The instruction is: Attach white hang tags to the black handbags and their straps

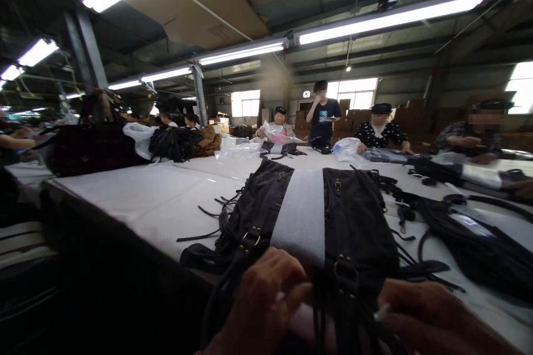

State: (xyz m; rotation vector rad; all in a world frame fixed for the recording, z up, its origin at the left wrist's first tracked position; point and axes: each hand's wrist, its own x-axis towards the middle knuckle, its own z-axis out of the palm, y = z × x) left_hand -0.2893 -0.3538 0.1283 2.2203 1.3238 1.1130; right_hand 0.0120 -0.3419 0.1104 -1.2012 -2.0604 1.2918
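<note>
Clock directions are taken from the middle of the black bag. Leftmost, between nine and ten o'clock, a large dark bag (91, 147) rests on the white table (137, 199). Towards ten o'clock follow a piece of clear plastic (139, 138), a black bundle (175, 144) and a brown bundle (209, 141), close together.

The left hand (260, 294) is at seven o'clock, over the near end of the bag. Its fingers are bent, with thumb and forefinger tips drawn close, leaving a narrow gap at most; whether anything is pinched between them cannot be determined.

The black bag (358, 211) lies flat on the table directly ahead of the person, its near end between the hands. A pale sheet (302, 205) runs across its middle, and metal buckles show on both sides. Beyond it, at twelve o'clock, a person in a dark T-shirt (323, 116) stands with one hand raised to the face.

Between one and two o'clock, a person in a dotted top (381, 136) works over plastic-covered goods. The right hand (420, 310) is between four and five o'clock, beside the bag's near right corner. Its fingers are curled, with a small white scrap at the tips; blur and shadow hide whether they grip it. Rightmost, just past three o'clock, lies another black bag (478, 244).
</note>
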